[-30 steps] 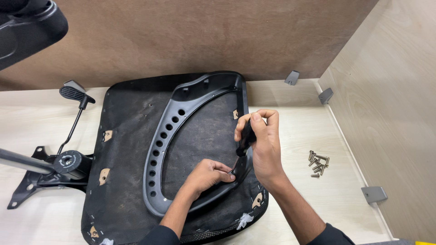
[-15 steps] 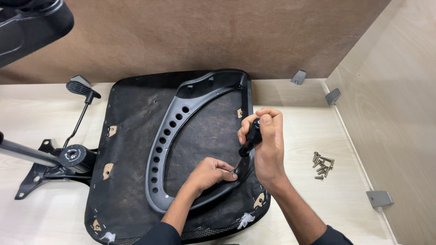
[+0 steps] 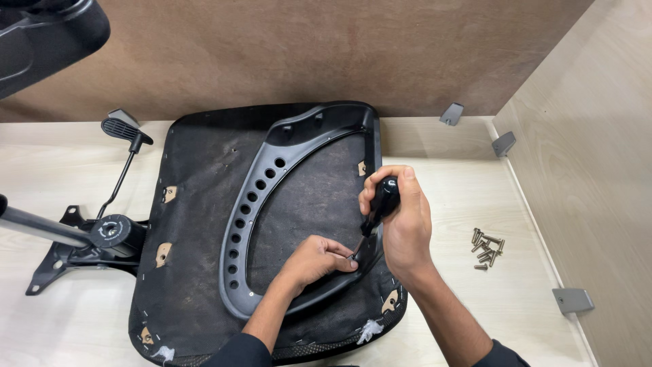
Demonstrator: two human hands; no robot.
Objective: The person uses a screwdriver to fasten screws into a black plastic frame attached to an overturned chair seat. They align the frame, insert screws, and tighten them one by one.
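Your left hand [image 3: 316, 258] rests on the near right part of the curved black plastic frame [image 3: 255, 204], fingers pinched narrow around a small screw [image 3: 351, 257] at the tool tip. Your right hand [image 3: 404, 221] is closed around the black handle of a screwdriver [image 3: 377, 207], shaft slanting down and left to that screw. The frame lies on the upturned underside of a chair seat [image 3: 197, 224], black fabric stapled around the edge, flat on the pale wooden bench [image 3: 448, 190].

Right of the seat, well apart from your hands: a small heap of loose metal screws [image 3: 486, 247].

Left of the seat: a black chair mechanism [image 3: 102, 238] with a lever arm and paddle handle [image 3: 122, 129].

Far side: a brown board wall [image 3: 326, 54]. Grey corner brackets [image 3: 451, 113] sit where the bench meets the walls.
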